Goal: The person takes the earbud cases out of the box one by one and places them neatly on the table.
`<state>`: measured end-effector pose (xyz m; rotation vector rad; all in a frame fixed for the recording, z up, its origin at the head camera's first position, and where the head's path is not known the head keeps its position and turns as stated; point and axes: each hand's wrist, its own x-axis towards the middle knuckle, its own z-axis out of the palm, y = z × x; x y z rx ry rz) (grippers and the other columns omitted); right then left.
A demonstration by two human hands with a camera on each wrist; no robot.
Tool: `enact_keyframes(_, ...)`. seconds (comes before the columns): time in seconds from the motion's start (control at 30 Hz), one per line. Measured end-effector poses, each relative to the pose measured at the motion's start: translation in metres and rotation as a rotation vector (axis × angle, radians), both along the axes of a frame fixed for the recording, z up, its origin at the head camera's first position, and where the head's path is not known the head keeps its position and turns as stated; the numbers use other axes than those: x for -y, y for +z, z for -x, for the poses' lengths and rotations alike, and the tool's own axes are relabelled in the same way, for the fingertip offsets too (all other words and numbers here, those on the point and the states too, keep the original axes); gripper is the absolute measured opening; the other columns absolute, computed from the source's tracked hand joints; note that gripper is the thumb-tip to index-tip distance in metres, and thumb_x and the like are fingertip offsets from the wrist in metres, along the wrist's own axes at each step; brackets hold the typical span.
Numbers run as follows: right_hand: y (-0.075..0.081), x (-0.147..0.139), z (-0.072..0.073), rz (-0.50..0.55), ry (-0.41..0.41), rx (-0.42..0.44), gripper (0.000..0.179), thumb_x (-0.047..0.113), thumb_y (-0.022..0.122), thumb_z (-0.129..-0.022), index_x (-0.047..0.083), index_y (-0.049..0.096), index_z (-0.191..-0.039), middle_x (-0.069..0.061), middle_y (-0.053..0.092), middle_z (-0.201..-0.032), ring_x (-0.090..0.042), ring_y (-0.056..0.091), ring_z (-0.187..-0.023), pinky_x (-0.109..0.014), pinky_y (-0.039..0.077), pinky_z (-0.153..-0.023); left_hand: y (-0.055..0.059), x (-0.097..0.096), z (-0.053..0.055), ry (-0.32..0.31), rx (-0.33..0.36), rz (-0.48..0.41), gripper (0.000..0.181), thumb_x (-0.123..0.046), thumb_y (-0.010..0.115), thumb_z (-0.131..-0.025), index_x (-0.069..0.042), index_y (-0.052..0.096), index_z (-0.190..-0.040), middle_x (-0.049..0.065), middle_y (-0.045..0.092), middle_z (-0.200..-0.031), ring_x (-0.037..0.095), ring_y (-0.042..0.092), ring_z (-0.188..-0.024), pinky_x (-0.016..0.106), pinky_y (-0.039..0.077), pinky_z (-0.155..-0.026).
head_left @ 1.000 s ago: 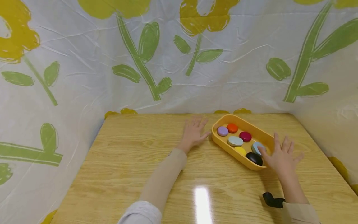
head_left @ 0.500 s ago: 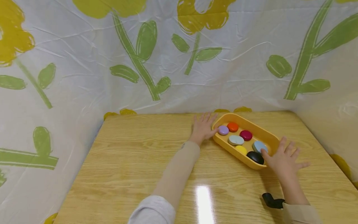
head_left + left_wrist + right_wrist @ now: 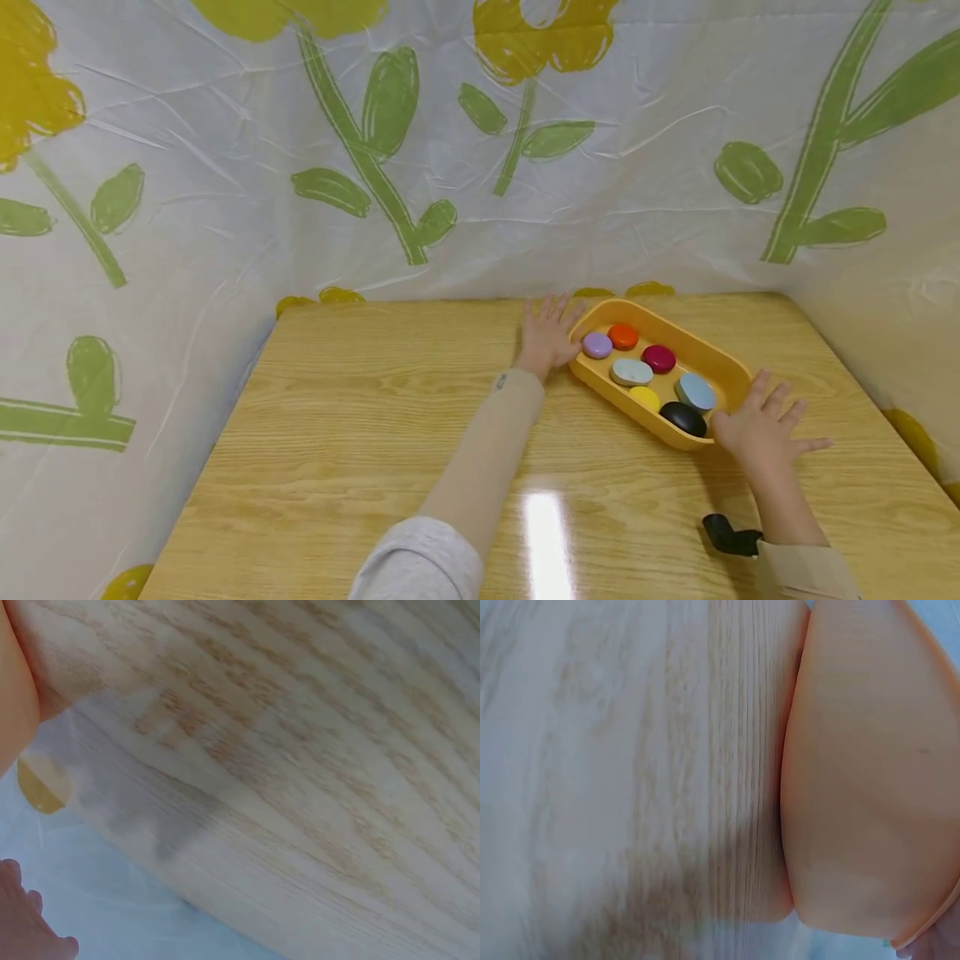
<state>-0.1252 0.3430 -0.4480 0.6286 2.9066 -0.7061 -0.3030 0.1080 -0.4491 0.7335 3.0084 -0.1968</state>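
With fingers spread wide, the left hand (image 3: 550, 335) and right hand (image 3: 761, 429) are apparently bracing opposite ends of the orange tray (image 3: 697, 352), which is sitting between them on the table (image 3: 375, 417). The next move is probably needing even thumb pressure.

The head view looks forward and down at the table (image 3: 360, 417) that both wrist cameras see closer.

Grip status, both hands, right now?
Left hand: open, fingers spread, thumb at the left end of the tray.
Right hand: open, fingers spread, thumb at the tray's right end.
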Motion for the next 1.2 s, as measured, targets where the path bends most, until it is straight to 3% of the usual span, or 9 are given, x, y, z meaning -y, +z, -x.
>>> enact_keyframes(0.17,0.000,-0.001,0.000,-0.004,0.019,0.000,0.084,0.018,0.037,-0.082,-0.003,-0.023,-0.138,-0.040,-0.023,-0.134,-0.062,-0.021,-0.118,-0.077,-0.019,-0.073,-0.004,0.000,-0.001,0.002,0.005,0.025,0.067,-0.054,0.031,-0.089,-0.040,-0.003,-0.145,-0.011,-0.009,-0.152,0.016,-0.005,-0.139,0.050,-0.005,-0.108)
enact_keyframes(0.37,-0.003,-0.005,0.001,-0.009,0.053,0.006,0.082,0.016,0.035,-0.081,-0.004,-0.020,-0.138,-0.041,-0.022,-0.134,-0.062,-0.019,-0.118,-0.076,-0.021,-0.073,-0.007,0.007,-0.007,-0.023,-0.009,-0.001,0.072,-0.052,0.035,-0.087,-0.038,-0.006,-0.145,-0.008,-0.011,-0.152,0.018,-0.008,-0.139,0.051,-0.001,-0.108)
enact_keyframes(0.63,-0.003,-0.009,0.004,0.003,0.108,0.004,0.081,0.017,0.036,-0.081,0.002,-0.017,-0.141,-0.039,-0.024,-0.135,-0.060,-0.023,-0.119,-0.074,-0.023,-0.073,-0.011,0.021,-0.020,-0.019,-0.033,-0.027,0.076,-0.053,0.040,-0.085,-0.033,0.000,-0.147,-0.005,-0.001,-0.154,0.020,-0.003,-0.140,0.051,0.002,-0.108)
enact_keyframes(0.83,-0.005,-0.013,0.004,-0.008,0.186,-0.018,0.077,0.020,0.035,-0.085,0.008,-0.013,-0.144,-0.039,-0.021,-0.136,-0.061,-0.021,-0.119,-0.075,-0.023,-0.070,-0.012,0.033,-0.043,0.028,-0.040,0.022,0.079,-0.057,0.038,-0.083,-0.030,0.001,-0.148,-0.003,-0.006,-0.154,0.022,-0.006,-0.140,0.052,0.000,-0.108)
enact_keyframes(1.0,-0.005,-0.019,0.004,-0.035,0.282,-0.030,0.075,0.026,0.036,-0.091,0.011,-0.014,-0.144,-0.039,-0.019,-0.137,-0.059,-0.021,-0.120,-0.076,-0.022,-0.070,-0.011,0.040,-0.068,0.078,-0.011,-0.010,0.081,-0.058,0.038,-0.082,-0.027,0.002,-0.148,-0.002,-0.011,-0.153,0.023,-0.007,-0.140,0.054,0.002,-0.107)
enact_keyframes(1.2,-0.005,-0.022,0.010,-0.078,0.375,-0.053,0.073,0.030,0.037,-0.093,0.016,-0.012,-0.146,-0.038,-0.013,-0.140,-0.057,-0.018,-0.123,-0.076,-0.020,-0.074,-0.009,0.050,-0.098,0.130,-0.028,0.001,0.083,-0.061,0.036,-0.082,-0.023,0.004,-0.148,0.002,-0.006,-0.154,0.026,-0.006,-0.139,0.056,0.006,-0.106)
